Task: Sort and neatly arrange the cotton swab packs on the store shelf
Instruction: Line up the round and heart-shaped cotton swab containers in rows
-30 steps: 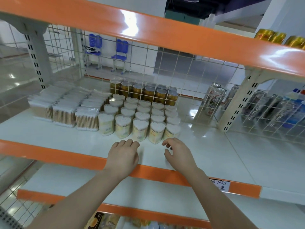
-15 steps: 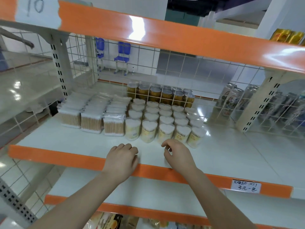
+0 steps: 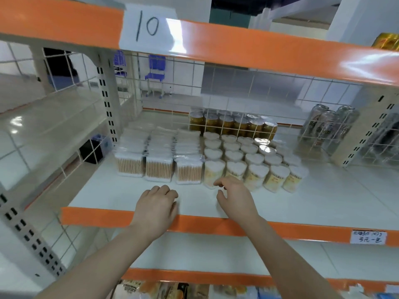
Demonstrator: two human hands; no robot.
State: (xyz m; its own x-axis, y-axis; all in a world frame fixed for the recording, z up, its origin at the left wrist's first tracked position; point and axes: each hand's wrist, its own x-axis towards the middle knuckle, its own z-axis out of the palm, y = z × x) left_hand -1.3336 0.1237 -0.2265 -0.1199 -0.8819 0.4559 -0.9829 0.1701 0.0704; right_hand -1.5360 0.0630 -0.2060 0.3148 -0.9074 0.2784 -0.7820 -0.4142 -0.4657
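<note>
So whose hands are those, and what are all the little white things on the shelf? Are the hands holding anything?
The picture comes from a camera worn on a person's head, so you look down at their own two hands. The left hand rests on the front of the white shelf with its fingers curled under. The right hand hovers just in front of the packs, fingers loosely bent. Neither holds anything. On the shelf stand cotton swab packs: square packs in rows on the left, and heart-shaped tubs in rows beside them. Behind a wire grid are gold cans. A paper sign above reads 10.
</note>
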